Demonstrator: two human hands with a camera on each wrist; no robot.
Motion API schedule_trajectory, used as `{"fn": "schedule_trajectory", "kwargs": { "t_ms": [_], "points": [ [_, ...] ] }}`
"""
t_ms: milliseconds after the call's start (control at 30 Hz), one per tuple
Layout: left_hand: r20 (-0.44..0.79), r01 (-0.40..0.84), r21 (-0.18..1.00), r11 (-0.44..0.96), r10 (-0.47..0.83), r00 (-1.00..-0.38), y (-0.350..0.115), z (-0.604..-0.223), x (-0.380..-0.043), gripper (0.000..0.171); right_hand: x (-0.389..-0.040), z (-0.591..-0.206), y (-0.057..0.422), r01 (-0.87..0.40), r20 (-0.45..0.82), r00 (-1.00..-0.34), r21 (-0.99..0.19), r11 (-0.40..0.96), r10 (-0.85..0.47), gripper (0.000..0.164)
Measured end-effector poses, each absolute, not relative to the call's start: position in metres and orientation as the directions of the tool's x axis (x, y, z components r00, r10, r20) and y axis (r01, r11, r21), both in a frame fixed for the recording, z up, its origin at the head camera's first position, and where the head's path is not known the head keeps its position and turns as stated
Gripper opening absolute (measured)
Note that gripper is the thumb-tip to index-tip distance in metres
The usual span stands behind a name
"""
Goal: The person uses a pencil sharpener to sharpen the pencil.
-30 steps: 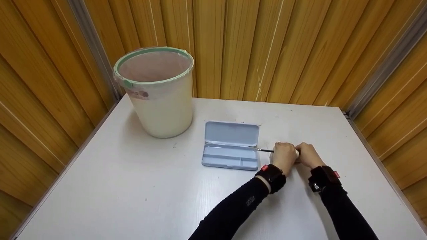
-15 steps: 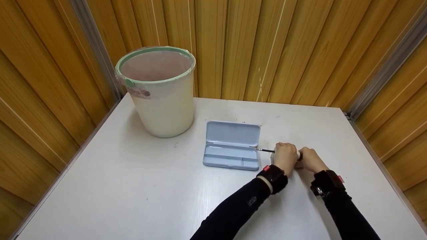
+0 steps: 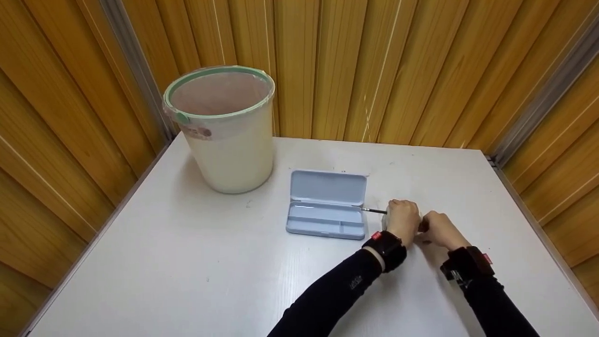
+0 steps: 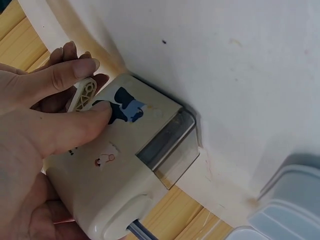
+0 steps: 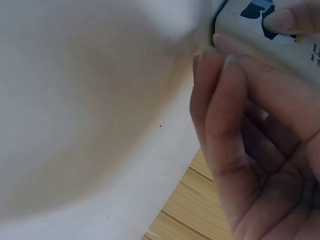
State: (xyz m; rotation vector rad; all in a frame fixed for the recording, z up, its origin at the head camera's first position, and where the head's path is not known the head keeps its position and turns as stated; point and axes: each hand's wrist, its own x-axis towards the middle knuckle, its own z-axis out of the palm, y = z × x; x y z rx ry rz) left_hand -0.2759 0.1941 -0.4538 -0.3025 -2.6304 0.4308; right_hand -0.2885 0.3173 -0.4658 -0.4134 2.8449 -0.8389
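A cream hand-crank pencil sharpener with printed figures and a see-through shavings drawer stands on the white table. My left hand grips its body, the thumb pressing on the printed face in the left wrist view. From the sharpener's pencil end sticks a dark pencil, its far end at the right side of the pencil case. My right hand pinches the crank at the opposite end; the pale crank arm shows between the two hands. In the right wrist view, its curled fingers hide the crank knob.
The light blue pencil case lies with its lid up, its compartments facing me. A cream bin with a green rim and clear liner stands at the back left. Wood-patterned panels enclose the table at the back and sides.
My right hand has shifted slightly down and to the right with the crank, whose dark knob is now more covered. My left hand, sharpener and pencil stay nearly in place.
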Motion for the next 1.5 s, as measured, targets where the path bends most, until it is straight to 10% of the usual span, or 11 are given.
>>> {"fn": "schedule_trajectory", "kwargs": {
  "t_ms": [1500],
  "points": [
    [0.382, 0.163, -0.367, 0.916, 0.308, -0.871, 0.19, -0.455, -0.274, 0.031, -0.28, -0.402, 0.311, -0.283, 0.139, -0.959, -0.492, 0.824, -0.246, 0.005]
  ]
}}
